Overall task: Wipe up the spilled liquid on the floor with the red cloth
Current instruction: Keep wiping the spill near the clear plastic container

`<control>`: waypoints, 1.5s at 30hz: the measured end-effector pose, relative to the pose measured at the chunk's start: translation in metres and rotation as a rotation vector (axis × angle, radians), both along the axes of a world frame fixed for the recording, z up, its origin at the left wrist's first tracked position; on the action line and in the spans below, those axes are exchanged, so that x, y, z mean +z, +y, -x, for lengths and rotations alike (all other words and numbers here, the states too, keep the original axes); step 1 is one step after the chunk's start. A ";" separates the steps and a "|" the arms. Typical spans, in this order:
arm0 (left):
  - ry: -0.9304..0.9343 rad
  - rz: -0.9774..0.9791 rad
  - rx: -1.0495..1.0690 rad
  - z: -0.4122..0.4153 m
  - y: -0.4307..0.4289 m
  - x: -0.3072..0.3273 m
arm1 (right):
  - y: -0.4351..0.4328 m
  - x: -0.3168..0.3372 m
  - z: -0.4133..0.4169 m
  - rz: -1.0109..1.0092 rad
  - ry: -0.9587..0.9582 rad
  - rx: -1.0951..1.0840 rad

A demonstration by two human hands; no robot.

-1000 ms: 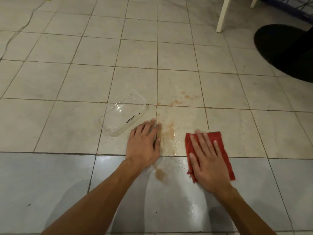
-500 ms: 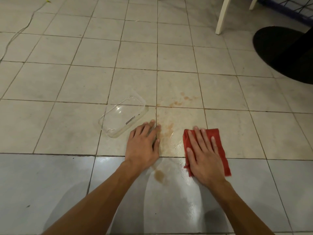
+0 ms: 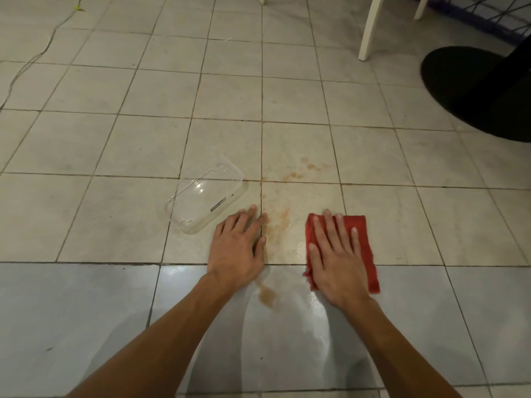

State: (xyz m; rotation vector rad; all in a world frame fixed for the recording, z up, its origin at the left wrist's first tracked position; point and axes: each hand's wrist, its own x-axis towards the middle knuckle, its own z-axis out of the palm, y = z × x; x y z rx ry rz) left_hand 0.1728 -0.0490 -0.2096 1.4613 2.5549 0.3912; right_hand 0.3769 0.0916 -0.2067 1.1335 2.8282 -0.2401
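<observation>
On the tiled floor [image 3: 86,214], the right hand [image 3: 336,259] lies flat on the red cloth [image 3: 363,248], fingers straight and spread, pressing it down rather than gripping it. That folded cloth sits across the seam between a pale tile and a glossy grey one, just to the right of the spilled liquid [image 3: 277,225] — an orange-brown smear with a wet sheen, plus a small brownish puddle [image 3: 267,295] nearer the person and fainter orange specks [image 3: 304,169] farther off. The left hand [image 3: 238,248] rests palm-down on the bare tile at the spill's left edge, fingers relaxed and extended, holding nothing. A clear plastic container [image 3: 205,201] lies just beyond its fingertips — whether they touch is unclear. White chair legs [image 3: 370,27], a black round base [image 3: 477,87] and a thin cord [image 3: 28,60] stand well apart.
</observation>
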 end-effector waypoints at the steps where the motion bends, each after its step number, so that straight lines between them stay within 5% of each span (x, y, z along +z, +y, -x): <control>1: -0.005 0.003 0.004 0.000 0.000 0.001 | -0.009 0.001 0.006 0.007 -0.003 0.046; 6: 0.000 0.018 -0.020 0.001 -0.003 0.005 | -0.026 0.006 -0.033 0.028 -0.021 0.396; 13: -0.011 0.012 -0.005 -0.003 -0.013 0.006 | -0.002 0.000 -0.005 -0.007 0.000 -0.033; 20: -0.014 0.027 0.003 -0.003 -0.022 0.007 | -0.036 0.008 -0.045 0.040 -0.016 0.387; 27: -0.021 -0.023 0.035 -0.008 -0.037 0.002 | -0.019 -0.002 -0.010 -0.008 0.018 -0.099; 34: -0.051 0.030 0.029 -0.006 -0.034 0.010 | -0.051 0.007 -0.039 0.030 -0.005 0.348; 41: -0.051 0.067 0.028 -0.006 -0.034 0.011 | -0.031 -0.003 -0.010 -0.019 -0.008 -0.034; 45: -0.052 0.060 0.022 -0.007 -0.034 0.014 | -0.056 0.002 0.001 0.000 0.003 0.225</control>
